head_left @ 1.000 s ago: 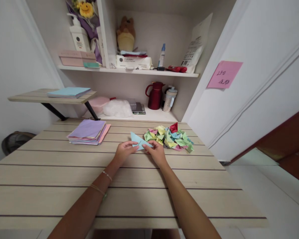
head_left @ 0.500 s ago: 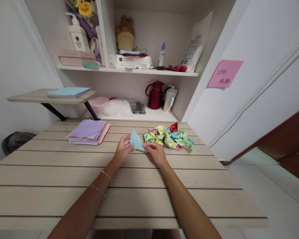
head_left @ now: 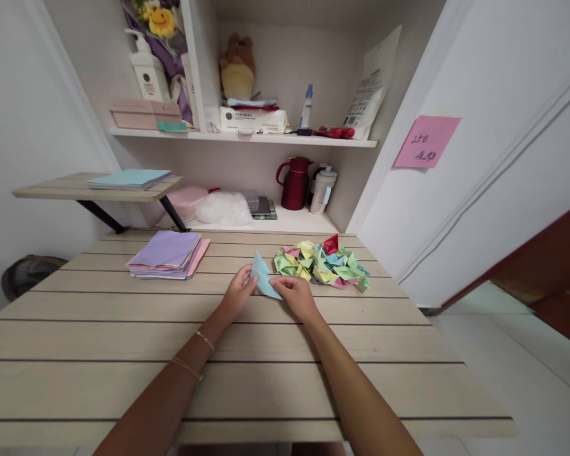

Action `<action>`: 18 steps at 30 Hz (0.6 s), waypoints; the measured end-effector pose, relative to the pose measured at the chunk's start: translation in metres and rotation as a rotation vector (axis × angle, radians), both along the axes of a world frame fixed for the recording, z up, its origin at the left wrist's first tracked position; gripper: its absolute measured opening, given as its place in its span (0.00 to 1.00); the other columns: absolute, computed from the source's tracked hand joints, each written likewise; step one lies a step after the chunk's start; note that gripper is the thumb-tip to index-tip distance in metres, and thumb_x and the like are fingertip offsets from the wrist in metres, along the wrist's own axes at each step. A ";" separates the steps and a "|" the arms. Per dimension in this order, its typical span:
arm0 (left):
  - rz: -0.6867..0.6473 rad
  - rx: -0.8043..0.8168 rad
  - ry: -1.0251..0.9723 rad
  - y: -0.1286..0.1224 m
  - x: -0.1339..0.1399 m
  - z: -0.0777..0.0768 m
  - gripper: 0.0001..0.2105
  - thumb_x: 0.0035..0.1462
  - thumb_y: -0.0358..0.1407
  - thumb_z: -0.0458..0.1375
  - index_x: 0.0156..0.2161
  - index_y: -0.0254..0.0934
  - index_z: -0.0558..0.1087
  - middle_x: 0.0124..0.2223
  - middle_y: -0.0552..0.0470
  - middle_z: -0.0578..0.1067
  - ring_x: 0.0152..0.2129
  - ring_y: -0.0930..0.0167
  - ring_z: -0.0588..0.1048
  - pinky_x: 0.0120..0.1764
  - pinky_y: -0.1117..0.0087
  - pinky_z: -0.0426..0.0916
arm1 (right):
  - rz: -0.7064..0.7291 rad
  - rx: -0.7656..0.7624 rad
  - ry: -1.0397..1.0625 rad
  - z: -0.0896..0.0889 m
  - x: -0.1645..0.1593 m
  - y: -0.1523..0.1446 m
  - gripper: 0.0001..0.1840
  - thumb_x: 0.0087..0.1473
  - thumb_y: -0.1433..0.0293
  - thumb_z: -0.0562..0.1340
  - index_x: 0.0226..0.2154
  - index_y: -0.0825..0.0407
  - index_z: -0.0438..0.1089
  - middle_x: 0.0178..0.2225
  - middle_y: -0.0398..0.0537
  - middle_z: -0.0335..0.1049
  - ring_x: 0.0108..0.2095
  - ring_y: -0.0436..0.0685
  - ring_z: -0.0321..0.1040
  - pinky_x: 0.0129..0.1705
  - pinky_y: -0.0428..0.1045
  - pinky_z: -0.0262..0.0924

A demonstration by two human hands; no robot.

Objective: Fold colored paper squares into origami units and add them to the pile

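Observation:
Between my hands is a light-blue piece of folded paper (head_left: 264,282), held above the slatted table, with one pointed corner standing up and another pointing down to the right. My left hand (head_left: 241,288) is closed on its left side, the thumb on the near face. My right hand (head_left: 294,294) pinches the paper's right part between thumb and fingers. Just beyond my right hand lies a heap of folded paper pieces (head_left: 323,263) in green, yellow, pink and blue, with a red one (head_left: 331,244) on top at the back.
A stack of coloured paper sheets (head_left: 167,254), purple on top, lies on the table's left. Behind it, a small raised shelf (head_left: 71,183) carries blue sheets (head_left: 129,178). A red jug (head_left: 294,183) and a pale cup (head_left: 323,190) stand at the back. A pink note (head_left: 427,142) sticks to the wall.
The blue paper has turned in my hands; it looks narrower and its lower right corner now points further down. Both hands have shifted slightly, still holding it. The heap and stack stay put.

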State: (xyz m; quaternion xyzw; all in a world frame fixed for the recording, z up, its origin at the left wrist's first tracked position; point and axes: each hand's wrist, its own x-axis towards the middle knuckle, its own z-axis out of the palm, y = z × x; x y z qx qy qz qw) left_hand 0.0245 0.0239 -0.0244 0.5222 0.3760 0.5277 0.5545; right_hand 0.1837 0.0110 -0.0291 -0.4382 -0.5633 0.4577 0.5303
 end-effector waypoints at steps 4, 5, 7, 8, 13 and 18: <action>-0.021 -0.015 -0.029 -0.001 0.003 0.000 0.18 0.45 0.42 0.60 0.40 0.35 0.66 0.31 0.52 0.71 0.23 0.76 0.68 0.26 0.77 0.63 | -0.004 -0.028 0.054 0.005 -0.002 -0.005 0.14 0.38 0.61 0.66 0.26 0.54 0.76 0.25 0.47 0.74 0.26 0.55 0.68 0.29 0.48 0.61; -0.025 -0.023 -0.033 -0.001 0.003 0.000 0.18 0.45 0.43 0.60 0.39 0.35 0.67 0.29 0.53 0.70 0.22 0.77 0.67 0.25 0.77 0.62 | -0.008 -0.032 0.062 0.006 -0.003 -0.006 0.14 0.37 0.60 0.67 0.26 0.54 0.76 0.25 0.47 0.74 0.26 0.55 0.68 0.29 0.48 0.61; -0.028 -0.041 -0.027 -0.002 0.003 0.001 0.19 0.45 0.43 0.60 0.40 0.34 0.67 0.28 0.54 0.70 0.21 0.77 0.67 0.24 0.77 0.62 | -0.017 -0.039 0.067 0.007 -0.004 -0.007 0.14 0.35 0.61 0.68 0.24 0.54 0.75 0.23 0.48 0.74 0.24 0.54 0.67 0.28 0.48 0.61; -0.028 -0.046 -0.020 -0.003 0.004 0.002 0.19 0.44 0.43 0.61 0.41 0.34 0.68 0.29 0.53 0.71 0.22 0.77 0.67 0.25 0.78 0.62 | -0.019 -0.041 0.067 0.007 -0.004 -0.008 0.14 0.34 0.61 0.68 0.23 0.54 0.75 0.22 0.47 0.73 0.24 0.54 0.67 0.27 0.47 0.60; 0.001 -0.029 0.003 -0.004 0.003 0.002 0.21 0.40 0.37 0.64 0.42 0.35 0.68 0.34 0.52 0.73 0.29 0.73 0.70 0.31 0.76 0.65 | -0.001 -0.069 0.109 0.005 -0.005 -0.006 0.13 0.34 0.61 0.68 0.22 0.55 0.74 0.20 0.45 0.71 0.21 0.51 0.64 0.25 0.46 0.57; -0.014 -0.071 -0.050 0.003 -0.002 -0.013 0.22 0.43 0.34 0.60 0.46 0.34 0.67 0.33 0.51 0.73 0.26 0.74 0.70 0.28 0.75 0.63 | 0.007 -0.102 0.155 0.003 -0.007 -0.003 0.14 0.36 0.60 0.67 0.22 0.55 0.72 0.18 0.43 0.69 0.19 0.49 0.60 0.23 0.45 0.54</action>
